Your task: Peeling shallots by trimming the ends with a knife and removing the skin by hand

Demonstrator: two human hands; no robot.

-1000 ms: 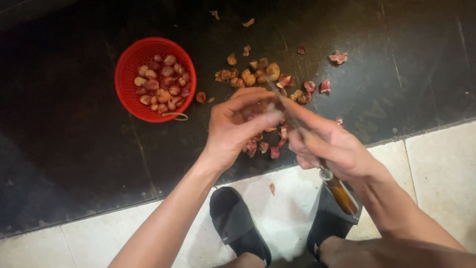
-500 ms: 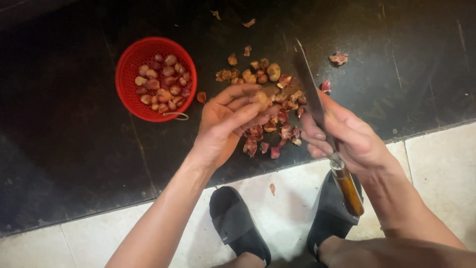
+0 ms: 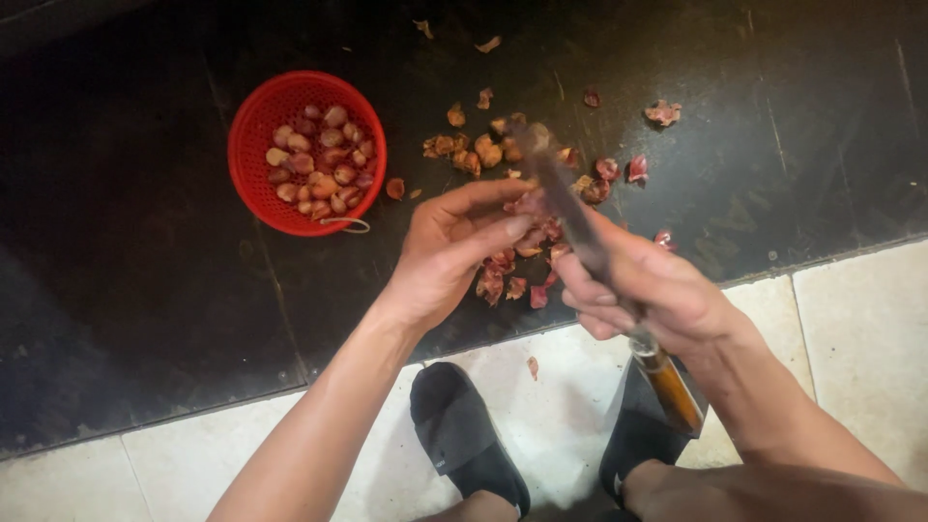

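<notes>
since the earlier frame your knife [image 3: 570,217] has tipped down from upright, its blade now slanting across the small shallot [image 3: 527,203] pinched in your left hand [image 3: 454,251]. your right hand [image 3: 652,290] is clamped on the brown handle. reddish peels [image 3: 507,280] lie beneath; the red basket [image 3: 253,126] of peeled bulbs sits far left.

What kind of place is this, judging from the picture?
Probably a home kitchen floor: a dark floor beside pale tiles, a red basket of peeled shallots, and a knife in the right hand.
</notes>
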